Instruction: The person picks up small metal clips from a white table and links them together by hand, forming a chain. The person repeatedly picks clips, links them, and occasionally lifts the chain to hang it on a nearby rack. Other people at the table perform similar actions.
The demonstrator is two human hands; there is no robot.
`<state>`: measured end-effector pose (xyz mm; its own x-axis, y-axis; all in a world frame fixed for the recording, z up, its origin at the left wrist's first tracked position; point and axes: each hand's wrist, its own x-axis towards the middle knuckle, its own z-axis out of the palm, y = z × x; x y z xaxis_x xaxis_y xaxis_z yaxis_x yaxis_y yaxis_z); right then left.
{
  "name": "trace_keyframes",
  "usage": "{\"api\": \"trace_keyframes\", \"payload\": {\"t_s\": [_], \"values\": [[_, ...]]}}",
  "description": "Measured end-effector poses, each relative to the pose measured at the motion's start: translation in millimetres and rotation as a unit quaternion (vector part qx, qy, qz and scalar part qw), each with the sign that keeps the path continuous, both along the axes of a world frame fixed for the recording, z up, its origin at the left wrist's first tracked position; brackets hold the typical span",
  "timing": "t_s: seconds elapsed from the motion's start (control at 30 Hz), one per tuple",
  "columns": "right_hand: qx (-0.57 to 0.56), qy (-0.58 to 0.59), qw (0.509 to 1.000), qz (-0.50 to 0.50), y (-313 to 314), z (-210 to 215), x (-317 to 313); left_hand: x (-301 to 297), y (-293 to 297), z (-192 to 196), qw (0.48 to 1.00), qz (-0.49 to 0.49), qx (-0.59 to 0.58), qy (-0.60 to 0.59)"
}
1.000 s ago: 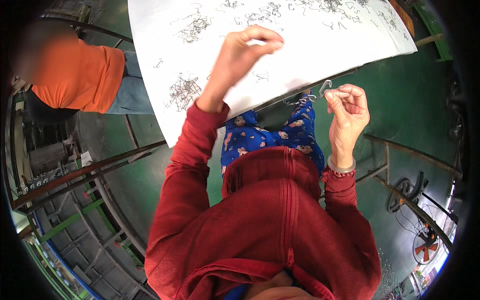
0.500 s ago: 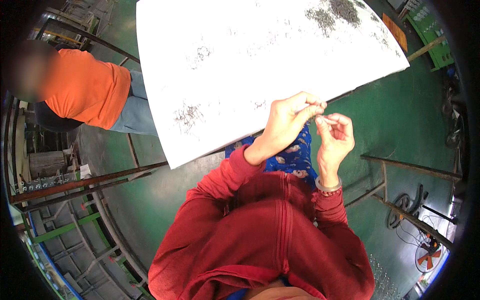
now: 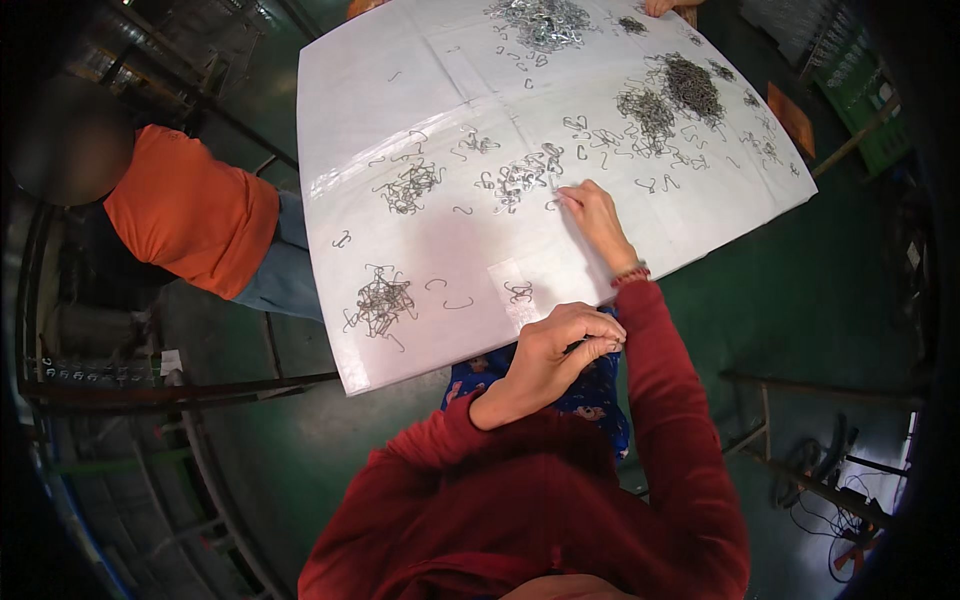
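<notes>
Head view, only one. Right hand [image 3: 595, 222] reaches over the white table [image 3: 725, 190], fingertips at the near side of the middle wire hooks [image 3: 520, 180]; can't tell if they grip one. Left hand [image 3: 565, 352] is by the near edge, thumb and forefinger pinched (something tiny and dark at the tips, can't make out what).

Risks, my read: hooks overlap, so pulling one could drag others. A slip at the left hand could drop a piece past the edge, onto the blue trousers [image 3: 592, 395] or floor. Right sleeve [image 3: 672, 400] passes close beside the left fingertips, could bump them.

Room: bare surface right of the right wrist. Left side tighter: loose pair [image 3: 450, 295], left pile [image 3: 383, 303], then the table's corner.
</notes>
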<state>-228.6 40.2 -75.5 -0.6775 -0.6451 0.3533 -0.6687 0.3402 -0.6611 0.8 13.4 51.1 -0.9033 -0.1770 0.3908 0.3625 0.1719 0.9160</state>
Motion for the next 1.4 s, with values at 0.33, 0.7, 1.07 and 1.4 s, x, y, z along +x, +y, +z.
{"api": "trace_keyframes", "payload": {"t_s": [0.33, 0.7, 1.07, 1.4], "values": [[0.05, -0.193, 0.98, 0.018, 27.3, 38.2, 17.8, 4.6, -3.1, -22.1, 0.998, 0.025, 0.019, -0.063], [0.022, -0.263, 0.959, 0.102, 123.1, 183.3, 105.8, -13.9, 4.7, -50.9, 0.972, 0.016, 0.18, -0.153], [0.056, -0.073, 0.988, 0.125, 112.8, 196.9, 116.5, -7.9, -9.8, -35.8, 0.986, -0.025, 0.125, -0.11], [0.01, -0.109, 0.982, 0.154, 109.4, 198.6, 118.5, -59.8, -172.0, -99.7, 0.936, 0.222, -0.263, -0.069]]}}
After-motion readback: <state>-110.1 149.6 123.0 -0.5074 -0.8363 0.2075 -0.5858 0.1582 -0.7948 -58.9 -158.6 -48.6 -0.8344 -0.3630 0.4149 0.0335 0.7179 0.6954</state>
